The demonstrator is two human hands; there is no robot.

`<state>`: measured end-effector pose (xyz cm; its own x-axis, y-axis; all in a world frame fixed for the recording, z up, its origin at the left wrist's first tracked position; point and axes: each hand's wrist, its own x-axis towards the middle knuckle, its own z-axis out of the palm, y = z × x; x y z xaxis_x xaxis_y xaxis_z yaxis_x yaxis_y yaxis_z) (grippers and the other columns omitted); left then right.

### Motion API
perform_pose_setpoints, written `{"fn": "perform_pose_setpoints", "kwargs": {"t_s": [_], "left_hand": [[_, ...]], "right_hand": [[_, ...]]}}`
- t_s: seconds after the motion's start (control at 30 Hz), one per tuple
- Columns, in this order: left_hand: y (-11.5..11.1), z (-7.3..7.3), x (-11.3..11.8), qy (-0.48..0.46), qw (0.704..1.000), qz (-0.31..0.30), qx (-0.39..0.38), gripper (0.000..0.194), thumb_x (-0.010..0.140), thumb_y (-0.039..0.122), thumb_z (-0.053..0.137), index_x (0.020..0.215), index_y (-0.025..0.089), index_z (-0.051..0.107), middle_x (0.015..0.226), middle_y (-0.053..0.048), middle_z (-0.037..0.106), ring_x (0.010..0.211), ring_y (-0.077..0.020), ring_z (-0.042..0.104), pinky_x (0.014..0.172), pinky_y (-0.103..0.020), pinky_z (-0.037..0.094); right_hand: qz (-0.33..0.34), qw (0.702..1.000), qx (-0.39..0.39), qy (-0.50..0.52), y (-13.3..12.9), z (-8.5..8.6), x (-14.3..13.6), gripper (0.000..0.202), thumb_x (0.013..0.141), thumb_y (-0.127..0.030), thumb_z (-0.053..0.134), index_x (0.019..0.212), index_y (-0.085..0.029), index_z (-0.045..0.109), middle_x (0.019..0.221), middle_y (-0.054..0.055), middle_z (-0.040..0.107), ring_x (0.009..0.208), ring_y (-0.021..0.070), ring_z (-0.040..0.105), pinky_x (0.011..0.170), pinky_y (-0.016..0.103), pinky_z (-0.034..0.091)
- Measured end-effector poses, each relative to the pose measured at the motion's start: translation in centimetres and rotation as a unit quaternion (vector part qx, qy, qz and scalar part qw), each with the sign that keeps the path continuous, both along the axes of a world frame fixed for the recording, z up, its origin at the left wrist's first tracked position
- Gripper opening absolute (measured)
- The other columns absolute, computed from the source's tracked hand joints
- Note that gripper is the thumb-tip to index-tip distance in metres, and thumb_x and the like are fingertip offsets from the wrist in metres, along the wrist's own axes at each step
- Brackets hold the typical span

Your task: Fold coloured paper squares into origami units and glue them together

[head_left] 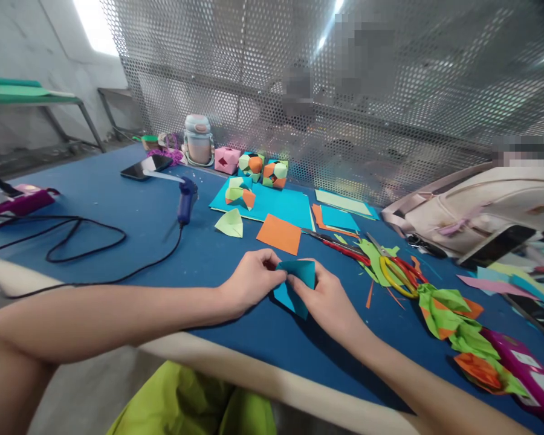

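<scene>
Near the table's front edge, a folded blue paper (297, 296) is held between both hands, with a crease across it. My left hand (256, 279) pinches its left side with thumb and fingers. My right hand (321, 293) grips the right side, thumb on the near face and fingers behind. Just beyond lies an orange paper square (279, 234). A folded light green piece (230, 223) rests to its left. Behind them, a green, orange and white paper shape (240, 194) sits on a large blue sheet (281, 205).
A blue glue gun (187, 199) with a black cord stands at the left, near a phone (145, 167). Scissors (396, 275) and green scraps lie to the right. Paper cubes, a bottle (198, 140) and a pale bag (480, 199) line the mesh screen.
</scene>
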<state>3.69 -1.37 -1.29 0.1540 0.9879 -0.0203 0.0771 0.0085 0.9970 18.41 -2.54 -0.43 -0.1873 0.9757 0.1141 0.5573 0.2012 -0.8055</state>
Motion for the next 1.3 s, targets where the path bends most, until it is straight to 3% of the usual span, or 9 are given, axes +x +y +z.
{"fn": "perform_pose_setpoints", "kwargs": {"t_s": [0.3,0.47,0.67,1.0,1.17,1.3], "left_hand": [[-0.1,0.1,-0.3,0.029,0.999,-0.023,0.040,0.002,0.063,0.013,0.054,0.065,0.013,0.054,0.058,0.006,0.045,0.056,-0.0071,0.038,0.052,-0.019,0.031],[-0.3,0.7,-0.6,0.048,0.997,-0.056,0.038,0.015,0.066,0.018,0.051,0.076,0.013,0.062,0.063,0.004,0.053,0.059,-0.0091,0.044,0.055,-0.020,0.035],[-0.2,1.1,-0.8,0.084,0.993,-0.050,0.061,0.019,0.073,0.023,0.045,0.065,0.013,0.060,0.062,0.002,0.053,0.062,-0.0107,0.045,0.058,-0.021,0.035],[0.0,1.1,-0.9,0.091,0.991,-0.064,0.075,0.020,0.075,0.027,0.050,0.067,0.013,0.062,0.063,0.002,0.056,0.062,-0.0106,0.047,0.058,-0.020,0.036],[0.3,0.9,-1.0,0.104,0.990,-0.051,0.080,0.020,0.075,0.026,0.049,0.061,0.013,0.057,0.057,0.003,0.049,0.056,-0.0086,0.041,0.052,-0.020,0.032],[0.4,0.7,-0.9,0.112,0.989,-0.053,0.082,0.019,0.074,0.025,0.048,0.060,0.013,0.056,0.055,0.004,0.046,0.054,-0.0079,0.039,0.050,-0.020,0.030]], "right_hand": [[-0.038,0.999,0.030,-0.022,-0.2,-0.1,-0.3,0.017,0.075,-0.032,0.052,0.078,-0.018,0.061,0.066,0.000,0.059,0.059,0.0141,0.050,0.055,0.024,0.040],[-0.042,0.999,0.020,-0.017,-0.1,0.1,0.1,0.014,0.072,-0.030,0.052,0.075,-0.018,0.059,0.064,-0.001,0.057,0.058,0.0133,0.048,0.054,0.023,0.038],[-0.046,0.999,0.013,-0.008,-0.1,0.4,0.5,0.010,0.071,-0.028,0.054,0.071,-0.018,0.057,0.061,-0.002,0.055,0.056,0.0121,0.046,0.051,0.022,0.036],[-0.029,0.999,0.007,-0.010,-0.2,0.5,0.5,0.011,0.073,-0.028,0.053,0.073,-0.017,0.058,0.065,-0.002,0.056,0.062,0.0134,0.051,0.056,0.023,0.040],[-0.026,0.994,0.103,-0.013,-0.4,0.1,0.6,0.013,0.079,-0.031,0.054,0.075,-0.018,0.055,0.067,-0.002,0.055,0.063,0.0133,0.050,0.059,0.024,0.041],[-0.019,0.974,0.223,-0.021,-0.5,-0.1,0.9,0.005,0.081,-0.021,0.054,0.077,-0.020,0.054,0.074,0.000,0.056,0.068,0.0131,0.053,0.064,0.024,0.043]]}}
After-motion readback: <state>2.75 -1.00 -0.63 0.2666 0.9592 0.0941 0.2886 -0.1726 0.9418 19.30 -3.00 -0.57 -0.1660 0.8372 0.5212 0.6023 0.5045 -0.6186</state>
